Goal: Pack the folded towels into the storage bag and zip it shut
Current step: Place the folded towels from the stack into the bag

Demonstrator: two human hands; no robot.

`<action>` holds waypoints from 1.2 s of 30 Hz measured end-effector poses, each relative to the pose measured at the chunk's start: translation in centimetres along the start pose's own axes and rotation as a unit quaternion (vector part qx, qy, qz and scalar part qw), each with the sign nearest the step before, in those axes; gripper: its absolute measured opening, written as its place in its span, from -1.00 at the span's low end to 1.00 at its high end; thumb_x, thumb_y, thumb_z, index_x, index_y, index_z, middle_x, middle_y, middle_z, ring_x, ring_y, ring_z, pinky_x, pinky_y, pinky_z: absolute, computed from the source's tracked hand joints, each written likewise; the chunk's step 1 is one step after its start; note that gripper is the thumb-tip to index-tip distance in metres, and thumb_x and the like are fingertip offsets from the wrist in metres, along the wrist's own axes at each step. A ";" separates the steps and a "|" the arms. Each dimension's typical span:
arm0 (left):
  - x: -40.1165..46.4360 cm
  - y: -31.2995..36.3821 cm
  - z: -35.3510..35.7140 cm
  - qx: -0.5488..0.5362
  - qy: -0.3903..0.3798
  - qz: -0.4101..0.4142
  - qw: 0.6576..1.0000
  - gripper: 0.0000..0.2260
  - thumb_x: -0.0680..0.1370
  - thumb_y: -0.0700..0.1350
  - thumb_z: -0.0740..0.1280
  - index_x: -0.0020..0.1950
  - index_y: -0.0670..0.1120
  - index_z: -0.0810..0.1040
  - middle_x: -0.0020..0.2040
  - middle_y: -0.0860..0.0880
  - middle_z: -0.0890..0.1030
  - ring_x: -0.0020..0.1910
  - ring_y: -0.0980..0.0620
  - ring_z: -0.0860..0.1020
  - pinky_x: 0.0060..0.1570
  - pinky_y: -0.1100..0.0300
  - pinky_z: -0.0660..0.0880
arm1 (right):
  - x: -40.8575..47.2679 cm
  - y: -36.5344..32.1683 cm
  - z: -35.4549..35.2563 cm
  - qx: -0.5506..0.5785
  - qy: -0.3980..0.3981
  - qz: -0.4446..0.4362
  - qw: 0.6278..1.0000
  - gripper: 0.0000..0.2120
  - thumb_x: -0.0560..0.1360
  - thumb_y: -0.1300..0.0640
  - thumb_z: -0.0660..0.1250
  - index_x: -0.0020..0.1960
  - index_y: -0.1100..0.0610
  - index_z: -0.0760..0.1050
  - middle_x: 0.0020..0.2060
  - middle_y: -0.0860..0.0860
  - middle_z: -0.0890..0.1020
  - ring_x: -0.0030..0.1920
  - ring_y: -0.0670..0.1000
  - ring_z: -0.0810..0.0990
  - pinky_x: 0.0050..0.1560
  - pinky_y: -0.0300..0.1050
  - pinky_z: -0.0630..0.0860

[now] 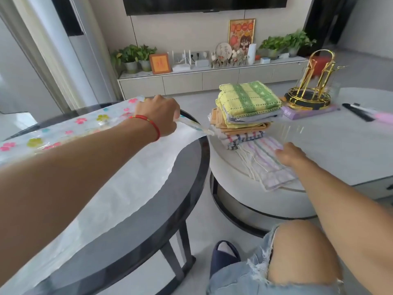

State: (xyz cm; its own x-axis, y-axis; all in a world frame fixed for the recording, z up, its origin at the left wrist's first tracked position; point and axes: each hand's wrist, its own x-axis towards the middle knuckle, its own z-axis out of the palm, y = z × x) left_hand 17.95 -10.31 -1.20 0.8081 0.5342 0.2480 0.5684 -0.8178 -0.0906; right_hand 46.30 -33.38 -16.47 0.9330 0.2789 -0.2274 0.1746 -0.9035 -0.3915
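A clear storage bag [119, 173] with printed flowers lies flat across the dark round table [170, 211] at the left. My left hand [158, 114] grips the bag's far open edge and lifts it a little. A stack of folded towels [246, 111] stands on the white round table [319, 150], with a green and yellow checked towel on top. My right hand [290, 155] rests on a pale striped towel [263, 165] spread in front of the stack, fingers closed on its edge.
A gold cup rack [312, 90] stands on a purple box behind the towels. Black and pink pens [365, 112] lie at the far right. A TV cabinet with plants and frames [212, 75] runs along the wall. My knee [297, 258] and slipper sit below.
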 end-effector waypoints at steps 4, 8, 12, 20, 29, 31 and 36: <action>1.1 -0.4 -0.7 -0.029 -0.018 -0.010 0.999 -0.78 0.44 -0.10 0.36 0.05 0.13 0.63 0.05 -0.04 0.64 0.03 -0.20 0.60 0.05 -0.09 0.56 | 0.3 -0.7 0.2 0.033 0.020 0.012 0.999 -0.44 0.57 0.02 0.41 0.46 0.28 0.37 0.41 0.27 0.48 0.38 0.33 0.48 0.31 0.13 0.46; 1.6 -0.7 -1.5 -0.043 -0.014 -0.029 0.999 -0.81 0.45 -0.06 0.36 0.04 0.12 0.63 0.04 -0.04 0.64 0.00 -0.20 0.61 -0.02 -0.07 0.59 | -0.3 -1.2 -1.3 0.203 -0.161 0.037 0.965 -0.44 0.49 0.18 0.48 0.43 0.31 0.43 0.30 0.23 0.59 0.27 0.24 0.59 0.28 0.10 0.54; 1.3 -0.7 -2.4 -0.057 -0.021 -0.045 0.997 -0.80 0.47 -0.06 0.36 0.07 0.08 0.63 0.09 -0.06 0.62 0.02 -0.20 0.60 0.02 -0.08 0.59 | -4.7 -2.1 -3.9 0.334 -0.324 -0.015 0.885 -0.62 0.49 0.26 0.33 0.31 0.24 0.55 0.16 0.19 0.73 0.05 0.15 0.75 -0.03 -0.02 0.69; 1.3 -1.5 -6.1 0.008 -0.128 -0.044 0.991 -0.68 0.53 -0.18 0.26 0.27 -0.14 0.56 0.16 -0.13 0.61 0.13 -0.16 0.58 0.13 -0.02 0.56 | -18.1 -9.7 -4.0 0.458 -0.588 -0.172 0.644 -0.69 0.50 0.16 0.46 0.21 0.22 0.69 0.20 0.20 0.70 0.18 0.19 0.71 0.08 0.08 0.67; 0.5 -3.9 -6.2 0.075 -0.062 -0.043 0.994 -0.93 0.56 -0.16 0.19 -0.04 -0.10 0.46 -0.01 -0.18 0.49 -0.18 -0.18 0.47 -0.23 0.06 0.42 | -22.2 -26.4 8.6 0.619 -0.314 0.029 0.719 -0.63 0.62 0.14 0.27 0.40 0.19 0.45 0.30 0.21 0.62 0.27 0.22 0.64 0.26 0.17 0.60; 0.4 -4.3 -6.3 0.077 -0.061 -0.043 0.994 -0.93 0.56 -0.16 0.20 -0.04 -0.10 0.46 -0.07 -0.16 0.46 -0.20 -0.18 0.49 -0.25 0.07 0.42 | -20.8 -26.7 9.9 0.563 -0.202 0.043 0.800 -0.56 0.60 0.12 0.27 0.44 0.23 0.39 0.29 0.19 0.60 0.24 0.23 0.63 0.25 0.16 0.61; 0.4 -4.7 -5.9 0.071 -0.048 -0.022 0.996 -0.92 0.58 -0.13 0.20 -0.03 -0.10 0.47 -0.09 -0.15 0.46 -0.19 -0.19 0.50 -0.27 0.09 0.42 | -22.2 -26.2 12.8 0.380 -0.014 -0.140 0.914 -0.22 0.59 0.15 0.29 0.59 0.43 -0.08 0.54 0.38 0.20 0.46 0.31 0.38 0.43 0.07 0.42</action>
State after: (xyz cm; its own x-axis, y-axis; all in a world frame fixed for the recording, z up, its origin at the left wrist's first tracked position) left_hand 14.73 -7.48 5.01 0.7892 0.5926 0.1612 0.6141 -0.7583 -0.2187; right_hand 16.94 -11.73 -12.53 0.8750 0.4823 -0.0420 0.1265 -0.3114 -0.9418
